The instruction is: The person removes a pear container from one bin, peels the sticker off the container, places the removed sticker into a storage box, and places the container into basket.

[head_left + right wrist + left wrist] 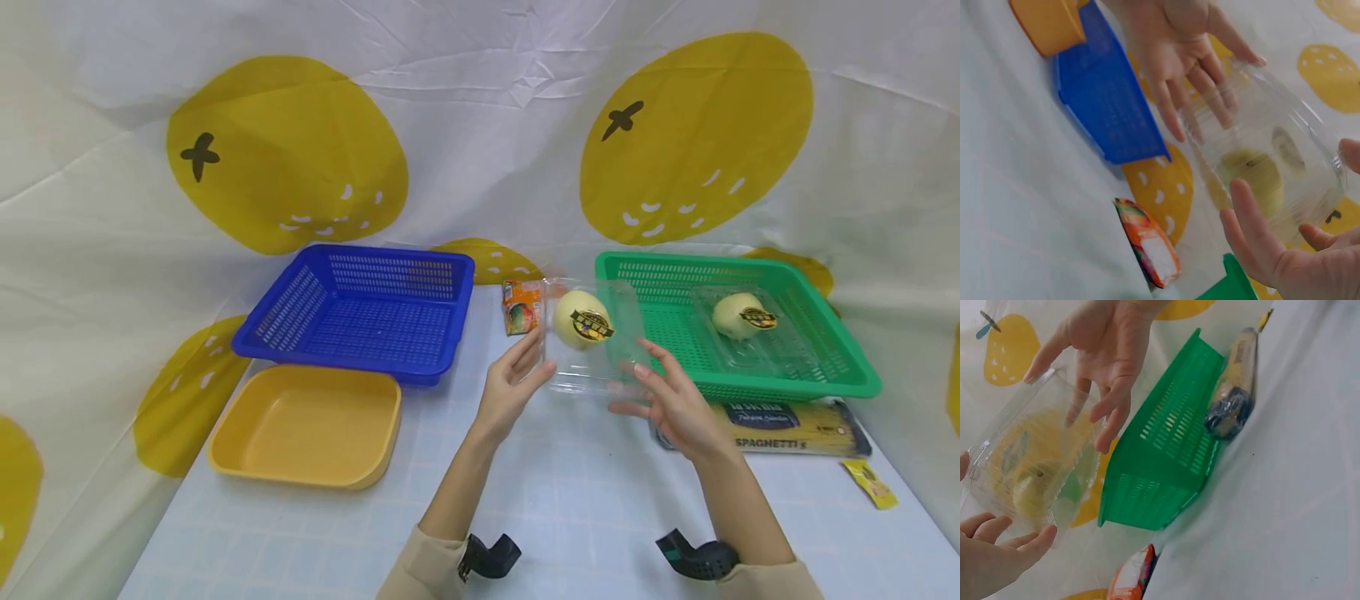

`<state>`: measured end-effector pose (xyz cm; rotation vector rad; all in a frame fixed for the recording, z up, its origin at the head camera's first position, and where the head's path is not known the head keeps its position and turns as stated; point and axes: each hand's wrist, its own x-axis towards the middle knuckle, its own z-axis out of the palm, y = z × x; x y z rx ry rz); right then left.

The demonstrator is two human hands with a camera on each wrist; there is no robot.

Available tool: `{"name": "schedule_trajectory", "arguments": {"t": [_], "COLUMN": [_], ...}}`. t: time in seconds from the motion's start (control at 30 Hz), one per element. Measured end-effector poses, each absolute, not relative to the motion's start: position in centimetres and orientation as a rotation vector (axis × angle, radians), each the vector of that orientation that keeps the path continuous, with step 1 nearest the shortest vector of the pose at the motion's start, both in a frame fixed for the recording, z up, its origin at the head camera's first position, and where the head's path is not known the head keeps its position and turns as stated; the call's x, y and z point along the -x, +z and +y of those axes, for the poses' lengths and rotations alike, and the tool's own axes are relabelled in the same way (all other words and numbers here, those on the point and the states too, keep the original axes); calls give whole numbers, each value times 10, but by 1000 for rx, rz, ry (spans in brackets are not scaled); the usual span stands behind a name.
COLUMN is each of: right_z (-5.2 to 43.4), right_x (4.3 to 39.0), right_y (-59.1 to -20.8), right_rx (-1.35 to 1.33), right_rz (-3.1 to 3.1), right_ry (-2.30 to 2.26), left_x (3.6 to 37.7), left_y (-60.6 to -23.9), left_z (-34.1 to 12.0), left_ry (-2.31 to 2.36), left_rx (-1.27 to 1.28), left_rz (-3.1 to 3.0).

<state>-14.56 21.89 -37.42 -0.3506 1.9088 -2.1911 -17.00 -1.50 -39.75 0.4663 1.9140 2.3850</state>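
Tabletop (570,508) carries three open containers. Green basket (795,388), far right: second clear box (787,354) inside, with second fruit (738,315). Blue basket (375,333), far left: mesh floor showing. Yellow tub (307,425), left, nearer: bare base. Held clear box (581,367), raised between baskets: pale fruit (577,312) inside. Left hand (515,379) and right hand (671,402) pinch opposite sides. Judged: two-handed holding step; next move calls for level, even support.

Middle lane open, sides walled

Between my left hand (513,383) and right hand (671,400), the clear rectangular plastic box (581,368) fills the gap. Lower centre, the pale checked tablecloth (562,508) leaves me free passage. The blue perforated plastic basket (375,325) and yellow rounded tub (307,429) bar centre left; the green perforated plastic basket (795,389) bars centre right.
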Motion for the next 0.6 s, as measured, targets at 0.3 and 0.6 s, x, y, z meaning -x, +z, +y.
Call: {"name": "schedule_trajectory", "arguments": {"t": [0.3, 0.6], "right_z": [201, 190], "right_x": [143, 138], "right_y": [-388, -406], "right_rx": [349, 326], "right_rz": [1946, 1972], "right_ry": [-2136, -2079], "left_x": [159, 148], "left_y": [-413, -426], "left_z": [-31, -43], "left_ry": [2420, 2461], "left_rx": [-410, -368], "left_rz": [1916, 1918]}}
